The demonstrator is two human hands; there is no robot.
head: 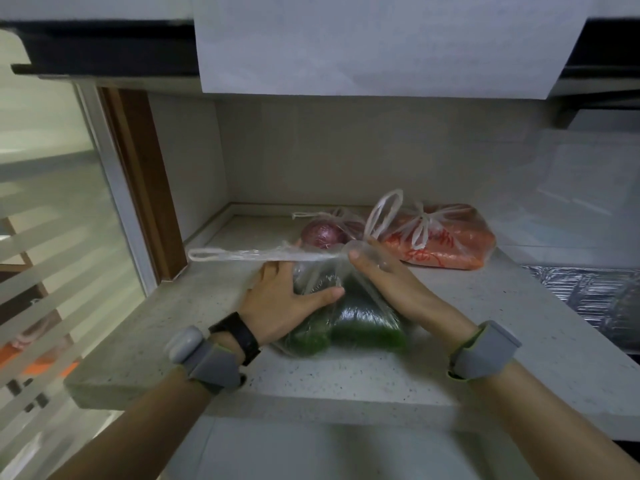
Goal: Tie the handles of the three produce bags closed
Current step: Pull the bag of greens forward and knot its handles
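Surface: we stand at a speckled grey stone counter (pixel 450 358) in a corner, beneath a pale wall cupboard (pixel 363 46).
Green bag: a clear bag of green produce (pixel 363 323) lies near the counter's front edge, between our two hands, its long axis running left to right.
Left handle: one handle (pixel 242 254) is stretched taut and level, pointing left, with its loop end past the left hand.
Right handle: a loop (pixel 382 216) rises from the right fingertips, pointing up and back.
Left hand: our left hand (pixel 277 306) rests on the bag with its thumb laid across the film; the fingers go under the stretched plastic, and we cannot tell whether they grip it.
Right hand: our right hand (pixel 391 289) pinches the gathered neck, with film wrapped over the fingers.
Other bags: behind, an onion bag (pixel 322 233) and a carrot bag (pixel 450 244), both knotted, lie side by side.
Edges: the counter drops off at left beside striped glass (pixel 52 237); the back corner has a raised lip.
Open room: bare counter lies right of the green bag, up to a foil-covered area (pixel 588 299).
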